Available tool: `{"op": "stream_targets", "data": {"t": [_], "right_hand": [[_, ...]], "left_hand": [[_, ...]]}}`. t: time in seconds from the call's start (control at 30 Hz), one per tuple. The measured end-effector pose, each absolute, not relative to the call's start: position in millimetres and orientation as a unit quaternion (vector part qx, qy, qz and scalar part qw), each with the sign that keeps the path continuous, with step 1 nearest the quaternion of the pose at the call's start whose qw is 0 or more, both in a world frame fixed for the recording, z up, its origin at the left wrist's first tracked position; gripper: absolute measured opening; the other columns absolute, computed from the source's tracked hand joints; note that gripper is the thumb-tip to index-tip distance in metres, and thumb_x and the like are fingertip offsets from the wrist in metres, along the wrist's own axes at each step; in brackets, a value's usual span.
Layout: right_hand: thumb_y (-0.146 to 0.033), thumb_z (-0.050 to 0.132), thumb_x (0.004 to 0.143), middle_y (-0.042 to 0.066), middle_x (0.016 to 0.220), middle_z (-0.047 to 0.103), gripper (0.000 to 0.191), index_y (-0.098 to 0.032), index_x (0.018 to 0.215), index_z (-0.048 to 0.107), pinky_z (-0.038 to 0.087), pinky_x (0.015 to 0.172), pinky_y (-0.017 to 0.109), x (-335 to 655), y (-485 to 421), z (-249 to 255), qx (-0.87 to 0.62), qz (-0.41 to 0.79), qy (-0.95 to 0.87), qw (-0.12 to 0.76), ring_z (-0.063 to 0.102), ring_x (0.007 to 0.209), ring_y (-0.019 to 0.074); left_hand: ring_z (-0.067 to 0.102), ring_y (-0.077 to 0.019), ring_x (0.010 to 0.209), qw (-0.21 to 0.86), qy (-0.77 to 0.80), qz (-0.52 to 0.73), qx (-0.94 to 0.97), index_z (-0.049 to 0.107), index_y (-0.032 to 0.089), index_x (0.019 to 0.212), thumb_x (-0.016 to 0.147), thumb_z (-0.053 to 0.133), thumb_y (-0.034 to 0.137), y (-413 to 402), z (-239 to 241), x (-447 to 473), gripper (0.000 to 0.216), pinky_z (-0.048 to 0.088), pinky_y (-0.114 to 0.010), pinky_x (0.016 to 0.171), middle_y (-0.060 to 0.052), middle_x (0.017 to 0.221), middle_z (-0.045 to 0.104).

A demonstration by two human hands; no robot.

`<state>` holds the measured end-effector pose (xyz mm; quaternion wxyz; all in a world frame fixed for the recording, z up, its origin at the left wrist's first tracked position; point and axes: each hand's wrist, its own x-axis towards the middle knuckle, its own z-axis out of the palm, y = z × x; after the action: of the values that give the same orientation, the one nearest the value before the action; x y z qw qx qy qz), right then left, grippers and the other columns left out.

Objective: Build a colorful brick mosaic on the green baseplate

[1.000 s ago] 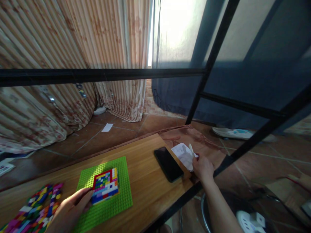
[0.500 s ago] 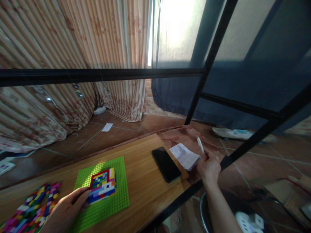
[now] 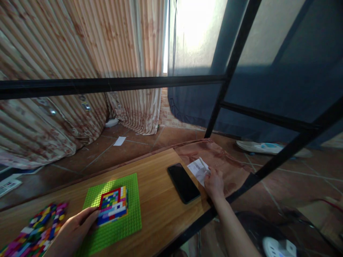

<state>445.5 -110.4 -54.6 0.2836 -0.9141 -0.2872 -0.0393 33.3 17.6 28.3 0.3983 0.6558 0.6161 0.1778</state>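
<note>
My left hand (image 3: 81,226) rests at the near left edge of a low block of stacked toy bricks (image 3: 115,205), thumb and fingers closed on its side. The brick block has a red border and a multicoloured inside, and it sits on a bright green studded baseplate (image 3: 134,221). Over at the right, my right hand (image 3: 215,182) grips a white pen (image 3: 204,165), its fingers closed. Pen and hand lie over a white sheet of paper (image 3: 196,170), partly covering it. Whether the pen tip touches the sheet I cannot tell.
A black phone (image 3: 183,182) lies on the wooden board (image 3: 152,185) between baseplate and paper. Loose coloured bricks (image 3: 40,228) are heaped at the left. Dark metal bars (image 3: 107,84) cross beyond the table. A white power strip (image 3: 278,248) shows low at the right.
My right hand has moved left with the pen, from the sheet's right edge to over the sheet. My left hand stays at the brick block.
</note>
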Motion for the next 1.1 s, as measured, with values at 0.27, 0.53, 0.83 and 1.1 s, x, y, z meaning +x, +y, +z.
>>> {"op": "stream_targets", "data": {"t": [0.27, 0.53, 0.83, 1.1], "right_hand": [[-0.039, 0.050, 0.087, 0.016, 0.118, 0.054, 0.049, -0.016, 0.131, 0.049, 0.048, 0.082, 0.039, 453.2, -108.4, -47.7, -0.951, 0.028, -0.229, 0.205, 0.063, 0.098, 0.0290], [-0.040, 0.047, 0.088, 0.015, 0.121, 0.052, 0.049, -0.019, 0.133, 0.047, 0.050, 0.078, 0.038, 447.4, -106.7, -42.1, -0.965, 0.037, -0.188, 0.179, 0.064, 0.098, 0.0283], [-0.039, 0.047, 0.088, 0.017, 0.125, 0.054, 0.044, -0.018, 0.126, 0.057, 0.047, 0.080, 0.035, 437.5, -103.4, -42.3, -0.950, 0.011, -0.251, 0.183, 0.060, 0.105, 0.0279], [-0.039, 0.044, 0.087, 0.013, 0.093, 0.071, 0.037, -0.019, 0.094, 0.075, 0.045, 0.073, 0.031, 432.1, -103.1, -40.8, -0.921, 0.011, -0.340, 0.189, 0.065, 0.086, 0.0236]], "left_hand": [[0.067, -0.0280, 0.083, 0.358, 0.613, 0.143, 0.689, 0.073, 0.023, 0.075, 0.057, 0.055, 0.061, 32.7, 11.4, 22.3, 0.045, 0.051, -0.031, 0.070, 0.002, 0.076, 0.075], [0.067, -0.0277, 0.082, 0.359, 0.605, 0.153, 0.694, 0.072, 0.026, 0.072, 0.061, 0.056, 0.059, 33.6, 6.2, 20.1, 0.038, 0.051, -0.030, 0.068, 0.005, 0.074, 0.075], [0.067, -0.0242, 0.068, 0.349, 0.594, 0.160, 0.707, 0.072, 0.026, 0.073, 0.063, 0.057, 0.056, 29.5, 9.3, 21.4, 0.035, 0.051, -0.029, 0.063, 0.003, 0.067, 0.073], [0.063, -0.0209, 0.060, 0.351, 0.565, 0.153, 0.731, 0.071, 0.020, 0.077, 0.074, 0.048, 0.055, 25.6, 1.8, 19.8, 0.041, 0.047, -0.027, 0.055, -0.001, 0.063, 0.068]]}}
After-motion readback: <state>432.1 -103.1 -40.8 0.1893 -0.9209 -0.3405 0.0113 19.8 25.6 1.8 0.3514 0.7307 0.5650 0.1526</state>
